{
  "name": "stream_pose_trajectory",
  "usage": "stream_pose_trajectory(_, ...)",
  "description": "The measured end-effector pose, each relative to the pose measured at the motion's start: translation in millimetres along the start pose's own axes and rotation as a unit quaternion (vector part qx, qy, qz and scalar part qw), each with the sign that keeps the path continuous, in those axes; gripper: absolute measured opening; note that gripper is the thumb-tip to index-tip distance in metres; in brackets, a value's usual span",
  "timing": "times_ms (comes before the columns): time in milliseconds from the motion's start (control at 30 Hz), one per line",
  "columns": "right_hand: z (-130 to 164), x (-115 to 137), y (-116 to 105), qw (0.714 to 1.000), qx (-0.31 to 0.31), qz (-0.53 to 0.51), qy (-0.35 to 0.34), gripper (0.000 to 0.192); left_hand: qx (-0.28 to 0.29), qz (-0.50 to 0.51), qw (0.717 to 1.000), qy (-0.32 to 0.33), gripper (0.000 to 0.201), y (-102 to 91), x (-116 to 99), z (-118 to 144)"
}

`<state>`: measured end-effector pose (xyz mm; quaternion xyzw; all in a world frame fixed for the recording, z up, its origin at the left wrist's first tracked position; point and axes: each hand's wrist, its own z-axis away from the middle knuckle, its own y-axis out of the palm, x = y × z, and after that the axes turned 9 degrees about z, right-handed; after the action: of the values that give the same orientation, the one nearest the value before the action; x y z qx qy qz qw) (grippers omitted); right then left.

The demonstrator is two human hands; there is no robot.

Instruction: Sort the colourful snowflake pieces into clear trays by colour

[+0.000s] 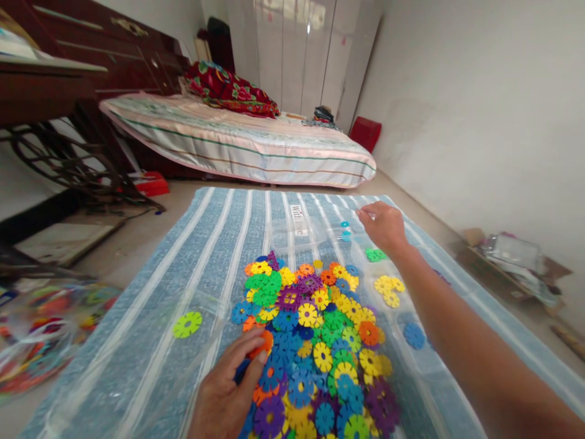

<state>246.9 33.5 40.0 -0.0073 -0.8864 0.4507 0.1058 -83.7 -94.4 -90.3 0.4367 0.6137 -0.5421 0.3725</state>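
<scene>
A pile of colourful notched plastic discs (323, 356), in yellow, blue, green, orange and purple, covers the middle of the cloth. My left hand (228, 381) is at the pile's left edge, thumb and fingers closed on an orange notched disc (261, 345). Farther off, my right hand (384, 227) is pinched above the far end of a clear tray; anything in its fingertips is hidden. Below it lie green discs (375, 254), then yellow discs (390, 289) and a blue disc (414, 335) in clear compartments. Small light-blue pieces (345, 235) lie left of that hand.
A striped blue cloth (150, 311) lies under everything. A clear lid-like box (286, 236) stands behind the pile; a lime disc (187, 324) lies in clear plastic at left. Beyond are a bed (247, 149), a sewing-machine stand (68, 158) and a cardboard box (507, 283).
</scene>
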Motion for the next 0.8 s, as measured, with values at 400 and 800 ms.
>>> stream_pose_trajectory(400,133,14,-44,0.939,0.326,0.034,-0.101,0.019,0.010,-0.013,1.000,0.023,0.030,1.6,-3,0)
stream_pose_trajectory(800,175,26,-33,0.870,0.383,0.236,-0.201,0.026,0.005,-0.020,0.999,0.044,0.028,1.5,-3,-1)
